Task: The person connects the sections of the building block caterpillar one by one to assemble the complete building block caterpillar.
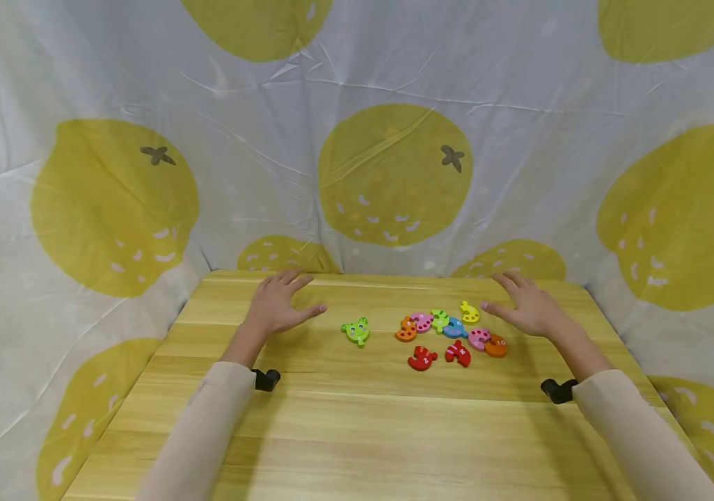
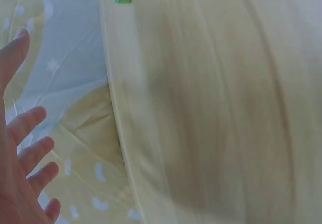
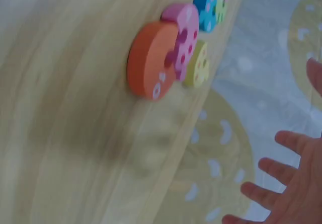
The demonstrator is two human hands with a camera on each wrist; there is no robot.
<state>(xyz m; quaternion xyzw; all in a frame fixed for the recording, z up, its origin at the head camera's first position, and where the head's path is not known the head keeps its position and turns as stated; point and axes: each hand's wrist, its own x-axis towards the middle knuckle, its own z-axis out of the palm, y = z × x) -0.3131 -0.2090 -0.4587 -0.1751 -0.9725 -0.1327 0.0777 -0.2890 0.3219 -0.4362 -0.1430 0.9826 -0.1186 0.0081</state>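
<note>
Nine pieces [image 1: 454, 328] and green head [image 1: 357, 332] lie on table [image 1: 394, 438], head view: left hand [image 1: 278, 304] and right hand [image 1: 529, 307] flank them, fingers spread, holding nothing; red pieces [image 1: 422, 358] sit loose. Left wrist: fingers spread; green head, we think, peeks in at top. Right wrist: fingers spread, orange 10 [image 3: 148, 60] against pink piece [image 3: 187, 40]. We judge step as hands-off pause; next move calls for pinching loose piece.

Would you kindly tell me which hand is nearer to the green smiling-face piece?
The left hand, which is just left of the green smiling-face piece; the right hand is much farther off, to its right.
</note>
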